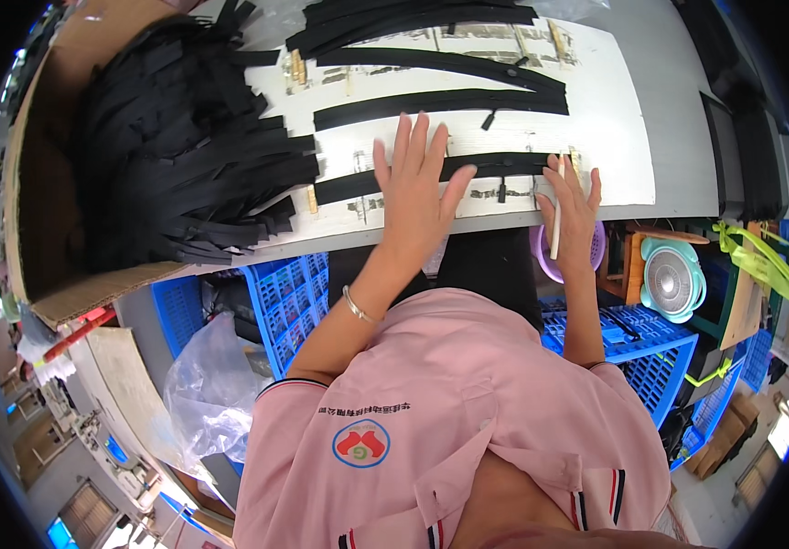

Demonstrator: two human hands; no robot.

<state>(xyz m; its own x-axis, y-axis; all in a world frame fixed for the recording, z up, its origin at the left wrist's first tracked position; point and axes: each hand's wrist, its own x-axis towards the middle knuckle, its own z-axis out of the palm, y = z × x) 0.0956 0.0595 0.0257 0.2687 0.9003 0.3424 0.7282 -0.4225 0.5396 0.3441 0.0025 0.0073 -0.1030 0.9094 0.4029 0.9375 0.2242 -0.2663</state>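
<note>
A black zipper (486, 166) lies lengthwise along the near edge of a white board (609, 137), its pull hanging toward me. My left hand (413, 197) rests across this zipper with fingers stretched out and spread. At the zipper's right end is my right hand (577, 220), its fingertips touching or nearly touching the tape. A thin white stick (555, 224), perhaps a marking pen, is held between its fingers, pointing back toward me. Farther off, another black zipper (449, 102) lies on the board, with a slanting one (413, 57) beyond it.
To the left a cardboard box (33, 183) holds a heap of black strips (184, 156) spilling onto the board. More black strips (403, 18) are piled at the far edge. Below the table stand blue plastic crates (289, 306), a purple basket (541, 256) and a small turquoise fan (673, 279).
</note>
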